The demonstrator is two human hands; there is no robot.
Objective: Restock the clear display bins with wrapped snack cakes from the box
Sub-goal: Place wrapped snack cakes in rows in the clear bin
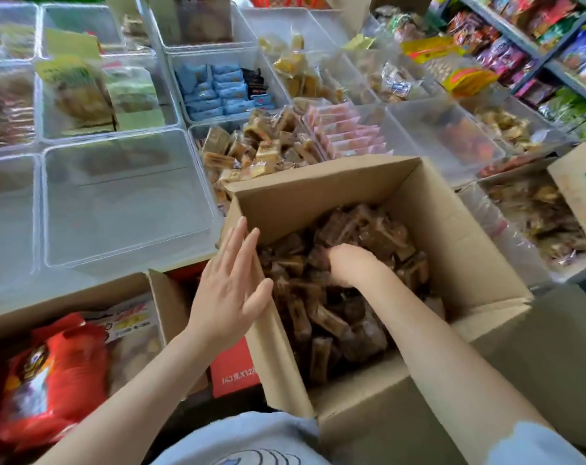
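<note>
Snack cakes (338,297) in brown wrappers fill the open cardboard box (446,229) in front of me. My right hand (352,263) digs down into the pile — its fingers are buried, so I cannot tell if it grasps any. My left hand (231,283) is flat, fingers straight, against the box's left wall. Clear bins (124,196) sit just beyond — one near bin holds tan cakes (258,152).

Bright, even light — motion-blurred throughout, edges bowed by wide-angle lens.

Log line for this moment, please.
left hand: open, against box wall | right hand: in snack cakes, grip unclear | bins: awaiting
</note>
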